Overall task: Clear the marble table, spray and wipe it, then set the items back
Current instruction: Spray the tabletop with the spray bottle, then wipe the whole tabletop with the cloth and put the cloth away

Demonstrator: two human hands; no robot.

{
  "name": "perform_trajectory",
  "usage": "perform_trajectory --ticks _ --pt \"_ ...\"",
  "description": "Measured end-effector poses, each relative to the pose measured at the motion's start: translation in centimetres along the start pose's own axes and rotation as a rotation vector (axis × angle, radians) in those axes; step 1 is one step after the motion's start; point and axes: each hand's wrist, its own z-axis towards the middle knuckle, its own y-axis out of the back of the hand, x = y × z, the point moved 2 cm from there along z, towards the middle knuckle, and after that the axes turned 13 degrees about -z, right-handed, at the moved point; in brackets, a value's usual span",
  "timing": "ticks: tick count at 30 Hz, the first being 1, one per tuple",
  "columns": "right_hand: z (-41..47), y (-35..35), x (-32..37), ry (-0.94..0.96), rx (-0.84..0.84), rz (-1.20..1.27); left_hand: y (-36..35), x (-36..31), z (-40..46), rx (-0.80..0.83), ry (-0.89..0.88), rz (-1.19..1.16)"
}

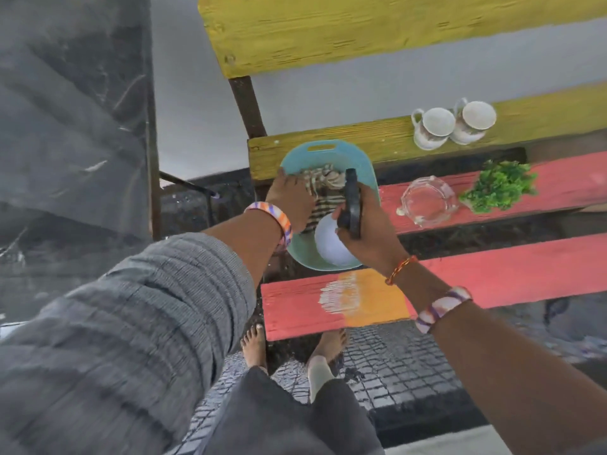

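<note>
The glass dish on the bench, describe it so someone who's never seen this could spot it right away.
Find the painted slatted bench. On its upper pink slat, the glass dish sits between the turquoise basin and the green leafy bunch. It is the only clear, see-through item, with a faceted rim.

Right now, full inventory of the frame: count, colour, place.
marble table: 1, dark grey, left side
bench: 1, yellow and pink slats, centre to right
basin: 1, light blue, on the bench's left end
cloth: 1, striped brown and white, in the basin
spray bottle: 1, white body with black trigger head, over the basin
cups: 2, white, patterned, side by side on a yellow slat
glass dish: 1, clear, on a pink slat
green plant: 1, right of the glass dish
left hand: on the cloth, grip unclear
right hand: holding the spray bottle's head
feet: 2, bare, on the tiled floor
</note>
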Motion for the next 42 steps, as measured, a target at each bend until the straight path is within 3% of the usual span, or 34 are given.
perform_trajectory --ticks 6,10,12,15,17,20,23,27,29,31,33,35,36,39,42 --pt "-0.9 1.2 -1.0 0.175 0.147 -0.132 -2.1 -0.1 2.9 0.146 0.139 0.032" --pt "-0.4 2.5 -2.1 0.153 0.237 -0.235 -0.7 -0.2 2.7 0.038 0.180 -0.206" --pt "-0.3 3.6 -2.0 0.149 0.255 -0.261 0.5 0.1 1.7 -0.130 0.210 -0.517" --pt "-0.1 5.7 -0.9 0.159 0.277 -0.291 2.1 1.3 -0.6 -0.570 0.304 -1.162" --pt "0.1 7.0 0.1 0.147 0.329 -0.343 3.3 2.3 -2.3 -0.815 0.354 -1.304" --pt "0.7 8.9 2.4 0.110 0.314 -0.370 6.3 4.1 -4.5 -0.999 0.303 -1.534" --pt "1.1 10.0 6.5 0.108 0.133 -0.229 9.5 6.0 -7.3 -1.106 0.215 -1.780" --pt "1.9 8.5 13.2 0.134 -0.059 0.074 12.9 7.9 -11.8 -1.061 0.045 -2.200" --pt "2.0 6.7 16.9 0.122 -0.053 0.315 13.8 9.4 -14.4 -0.973 -0.110 -2.350" --pt "1.8 4.5 20.0 0.130 0.078 0.611 13.9 10.9 -16.7 -0.888 -0.273 -2.472" --pt "0.6 1.9 22.8 0.143 0.241 0.762 13.2 12.5 -19.3 -0.809 -0.355 -2.498" --pt "-0.3 -0.4 24.5 0.136 0.273 0.814 12.0 13.7 -22.0 -0.614 -0.339 -2.431" --pt "-0.6 -1.6 25.0 0.115 0.263 0.828 11.0 14.5 -23.2 -0.594 -0.302 -2.334" --pt "-2.4 -5.0 27.1 0.038 0.249 0.839 7.6 17.6 -25.5 -0.752 -0.128 -2.063" --pt "-4.1 -7.4 29.0 -0.004 0.158 0.747 4.7 20.0 -27.6 -0.778 0.008 -1.832"
